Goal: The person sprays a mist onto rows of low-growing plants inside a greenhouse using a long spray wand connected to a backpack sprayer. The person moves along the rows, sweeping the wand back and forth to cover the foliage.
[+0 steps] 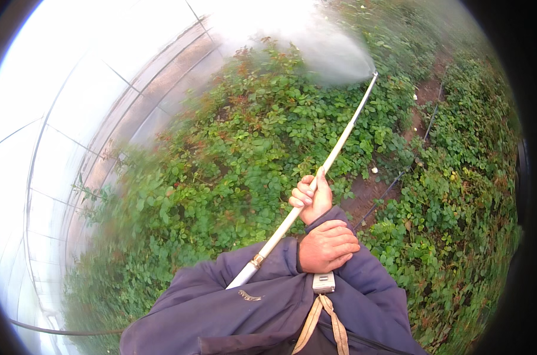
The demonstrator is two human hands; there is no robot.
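My right hand (312, 199) grips a long pale spray lance (286, 224), thumb lying along the tube. The lance slants up and to the right, and its nozzle (375, 73) throws a fan of white mist (335, 57) to the left over the foliage. Across my right forearm lies my left hand (328, 246), its fingers wrapped over the dark jacket sleeve (366, 262). Below a brass-coloured collar (256, 261), the lance's lower end passes behind my left sleeve and jacket. A small pale device (324, 282) on a tan strap (315, 317) hangs at my chest.
Dense leafy bushes, apparently roses (233, 177), fill the ground ahead. Another row (463, 213) grows at right, past a narrow soil path (366, 195) with a dark hose (386, 191). Translucent greenhouse sheeting (55, 164) on thin framing rises at left. Another hose (68, 331) runs at lower left.
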